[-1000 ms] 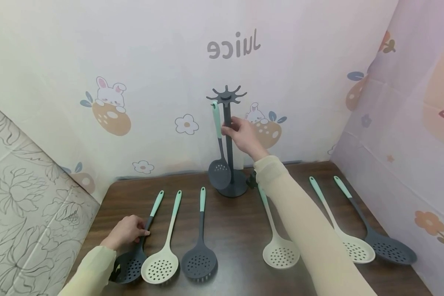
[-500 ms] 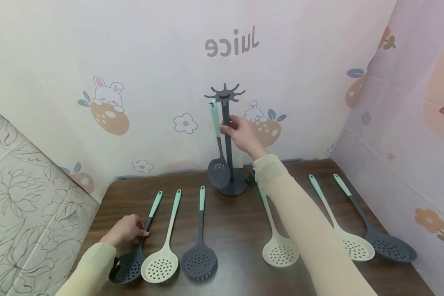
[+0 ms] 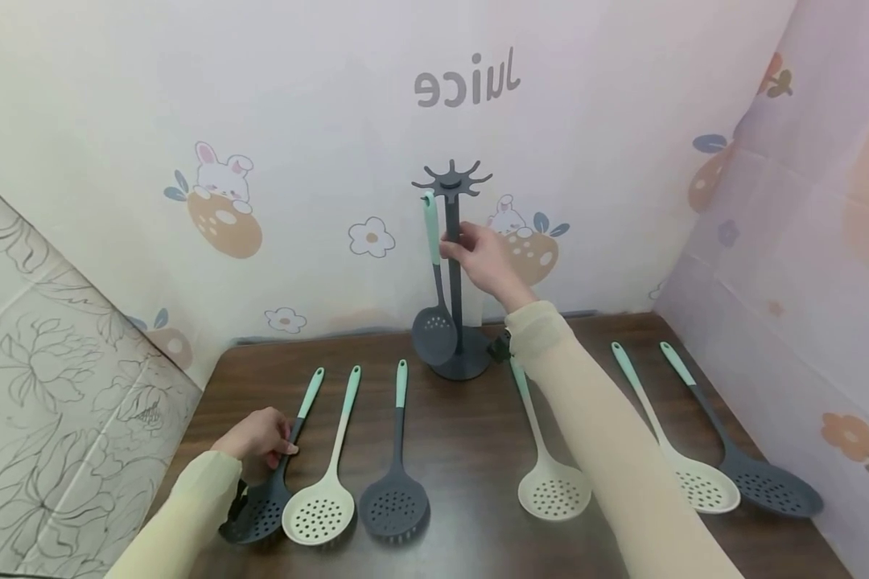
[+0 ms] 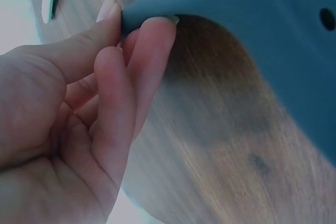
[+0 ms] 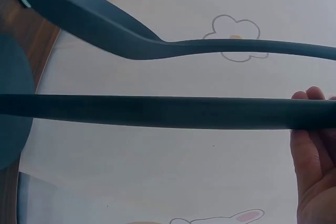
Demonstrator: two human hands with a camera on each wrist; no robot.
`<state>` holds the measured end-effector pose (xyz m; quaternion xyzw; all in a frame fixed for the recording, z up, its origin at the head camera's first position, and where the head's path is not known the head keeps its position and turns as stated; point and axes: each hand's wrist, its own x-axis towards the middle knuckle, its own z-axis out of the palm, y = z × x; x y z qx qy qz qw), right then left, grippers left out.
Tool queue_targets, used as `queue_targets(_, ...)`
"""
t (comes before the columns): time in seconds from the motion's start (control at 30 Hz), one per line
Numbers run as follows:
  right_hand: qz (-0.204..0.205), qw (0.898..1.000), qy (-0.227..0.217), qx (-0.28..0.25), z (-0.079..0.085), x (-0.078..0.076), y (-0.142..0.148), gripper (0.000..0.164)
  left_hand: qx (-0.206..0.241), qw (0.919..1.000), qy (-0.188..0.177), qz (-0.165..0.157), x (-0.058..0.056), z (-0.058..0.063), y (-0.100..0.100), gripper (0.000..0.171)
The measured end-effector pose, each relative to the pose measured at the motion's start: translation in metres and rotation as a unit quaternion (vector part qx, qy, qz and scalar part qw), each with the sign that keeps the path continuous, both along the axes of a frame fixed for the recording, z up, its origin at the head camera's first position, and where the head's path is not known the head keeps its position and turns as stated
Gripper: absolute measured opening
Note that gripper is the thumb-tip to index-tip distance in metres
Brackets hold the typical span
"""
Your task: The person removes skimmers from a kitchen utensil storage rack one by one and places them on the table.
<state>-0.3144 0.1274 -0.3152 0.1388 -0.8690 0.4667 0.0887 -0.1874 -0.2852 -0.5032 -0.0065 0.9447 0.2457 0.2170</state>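
My left hand point(image 3: 261, 437) pinches the shaft of a dark grey skimmer point(image 3: 261, 511) lying at the table's left. Close up in the left wrist view, thumb and fingers point(image 4: 152, 45) hold its neck, near the perforated head point(image 4: 278, 40). Farther back, my right hand point(image 3: 487, 259) grips the upright post of a dark utensil stand point(image 3: 456, 301). The right wrist view shows fingers and thumb around that post point(image 5: 157, 111). From one arm of the stand's star-shaped top hangs another dark grey skimmer point(image 3: 434, 336) by its mint-green handle, just left of the post.
Beside the left hand lie a cream skimmer point(image 3: 319, 515) and a dark grey one point(image 3: 394, 507). To the right are two cream skimmers, one nearer point(image 3: 553, 490) partly behind my right sleeve, plus a dark grey skimmer point(image 3: 775, 489). Patterned cloth point(image 3: 333, 121) rises behind the table.
The head view shifts slightly. Both hands keep their hold, and the skimmers and stand stay in place.
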Motion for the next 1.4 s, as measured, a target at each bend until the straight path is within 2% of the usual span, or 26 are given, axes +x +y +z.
queue_targets(0.13, 0.006, 1.0, 0.01, 0.012, 0.002, 0.0, -0.001, 0.029, 0.0, 0.9998, -0.018, 0.006, -0.001, 0.002, 0.0, 0.023)
queue_targets(0.33, -0.002, 0.999, 0.049, 0.023, 0.007, 0.002, -0.004, 0.032, -0.001, 0.9995, -0.031, 0.005, -0.003, 0.004, -0.003, 0.023)
queue_targets(0.47, -0.037, 0.995, 0.091, 0.026, 0.01, 0.006, -0.011, 0.034, -0.004, 0.9996, -0.028, 0.0, -0.005, 0.004, -0.003, 0.024)
queue_targets(0.67, -0.101, 0.977, 0.184, 0.024, 0.011, 0.009, -0.022, 0.027, -0.005, 0.9996, -0.024, 0.013, -0.007, 0.001, 0.002, 0.023)
queue_targets(0.83, -0.137, 0.968, 0.208, 0.024, 0.007, 0.008, -0.024, 0.021, -0.017, 0.9994, -0.014, 0.028, -0.008, 0.001, 0.008, 0.023)
queue_targets(1.03, -0.136, 0.965, 0.223, 0.012, 0.007, 0.008, -0.024, 0.019, -0.017, 0.9993, -0.012, 0.033, -0.007, 0.001, 0.008, 0.024)
queue_targets(1.4, -0.097, 0.971, 0.219, -0.009, 0.009, 0.001, -0.02, 0.02, -0.01, 0.9983, -0.027, 0.052, -0.007, 0.0, 0.003, 0.026)
